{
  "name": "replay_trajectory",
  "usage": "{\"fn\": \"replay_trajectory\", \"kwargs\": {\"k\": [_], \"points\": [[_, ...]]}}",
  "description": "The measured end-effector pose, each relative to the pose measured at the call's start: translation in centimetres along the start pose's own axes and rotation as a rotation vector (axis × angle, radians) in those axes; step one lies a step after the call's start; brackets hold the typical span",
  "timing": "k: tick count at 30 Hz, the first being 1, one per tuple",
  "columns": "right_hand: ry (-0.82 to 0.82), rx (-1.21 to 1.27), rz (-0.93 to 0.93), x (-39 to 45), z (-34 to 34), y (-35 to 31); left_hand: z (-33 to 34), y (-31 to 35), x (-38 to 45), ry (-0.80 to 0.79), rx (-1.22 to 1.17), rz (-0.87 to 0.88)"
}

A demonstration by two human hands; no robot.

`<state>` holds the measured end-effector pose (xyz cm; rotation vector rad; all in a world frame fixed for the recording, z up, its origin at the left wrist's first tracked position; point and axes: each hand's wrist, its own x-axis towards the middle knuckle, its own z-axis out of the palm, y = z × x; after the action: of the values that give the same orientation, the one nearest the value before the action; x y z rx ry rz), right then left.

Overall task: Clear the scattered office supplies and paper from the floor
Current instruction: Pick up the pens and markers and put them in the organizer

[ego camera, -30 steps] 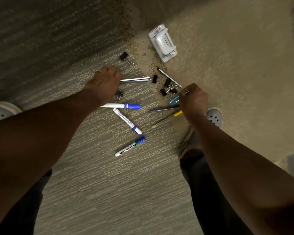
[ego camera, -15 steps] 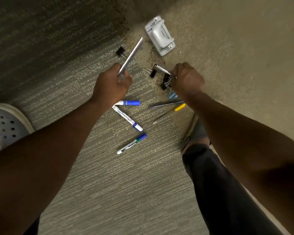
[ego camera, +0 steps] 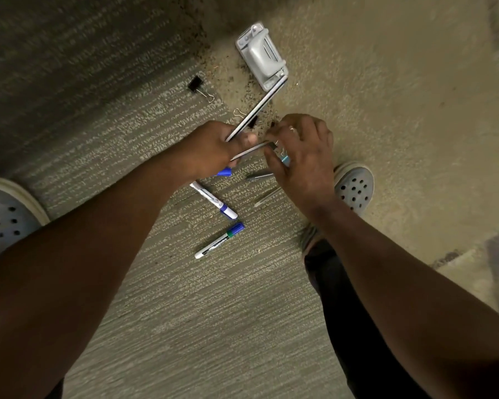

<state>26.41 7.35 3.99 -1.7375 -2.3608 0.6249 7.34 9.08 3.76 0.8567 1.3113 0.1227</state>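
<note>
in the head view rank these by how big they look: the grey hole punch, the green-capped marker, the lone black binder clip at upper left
1. Grey hole punch: clearly the bulkiest.
2. Green-capped marker: about as long as the punch, far thinner.
3. Black binder clip: smallest.
All lie on the floor, so the ranking is fair.

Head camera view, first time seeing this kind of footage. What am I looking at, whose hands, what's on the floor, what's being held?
There is no robot here. A person wears a wide-angle camera on the head, looking down at their own arms, feet and the carpet.

The left hand grips a long silver pen that sticks up and away. The right hand pinches a second thin pen, bringing it to the left hand.

On the floor lie a grey hole punch, a black binder clip, two markers with blue caps, and two thin pens near the right hand. The grey shoes are the person's own.
</note>
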Motion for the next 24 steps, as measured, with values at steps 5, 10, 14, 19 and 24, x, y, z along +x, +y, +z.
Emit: {"fn": "replay_trajectory", "kwargs": {"k": [5, 10, 14, 19, 24], "points": [[0.220, 0.311, 0.758, -2.0, 1.3, -0.2, -0.3, -1.1, -1.1, 0.048, -0.262, -0.051], [-0.186, 0.547, 1.563, -4.9, 6.4, 0.6, -0.7, -2.8, -2.0, 0.238, -0.171, -0.027], [-0.161, 0.606, 1.613, -4.5, 7.7, 0.1, -1.5, -4.0, -2.5, 0.363, -0.127, -0.015], [-0.116, 0.683, 1.609, -2.3, 8.0, 0.0, -2.8, -4.4, -3.1, 0.448, -0.195, -0.040], [-0.189, 0.831, 1.598, -0.8, 7.0, -0.7, -3.5, -4.8, -4.4, 0.479, -0.209, -0.040]]}}
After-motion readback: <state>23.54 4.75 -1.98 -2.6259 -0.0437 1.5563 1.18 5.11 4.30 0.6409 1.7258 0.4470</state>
